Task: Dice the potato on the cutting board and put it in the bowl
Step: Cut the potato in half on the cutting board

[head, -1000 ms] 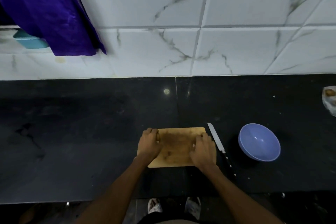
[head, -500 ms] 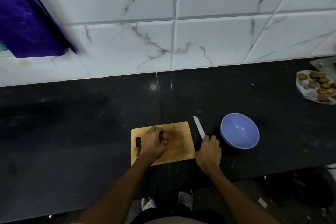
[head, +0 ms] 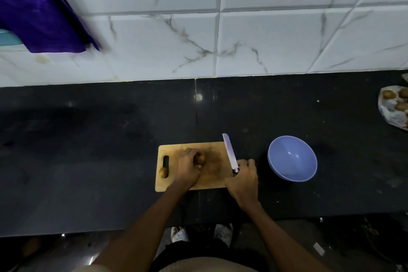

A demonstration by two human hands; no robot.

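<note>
A small brown-skinned potato (head: 200, 158) sits mid cutting board (head: 217, 174) under the left hand (head: 187, 168), its grip closed on it, while the right hand (head: 242, 180) holds a knife (head: 230, 153) by the handle, beside an empty blue bowl (head: 292, 158) on a black counter (head: 88, 139) below white marbled wall tiles (head: 265, 40).

From my feed, my left hand (head: 187, 169) covers most of the potato (head: 200, 158) on the cutting board (head: 212, 174), so I cannot tell whether it is whole. My right hand (head: 242, 181) hides the knife (head: 229, 152) handle; only the blade shows. The bag of potatoes (head: 395, 110) on the bench (head: 88, 150) is cut off by the right edge. The purple cloth (head: 37, 9) runs off the top left corner, its lower corner blurred.
</note>
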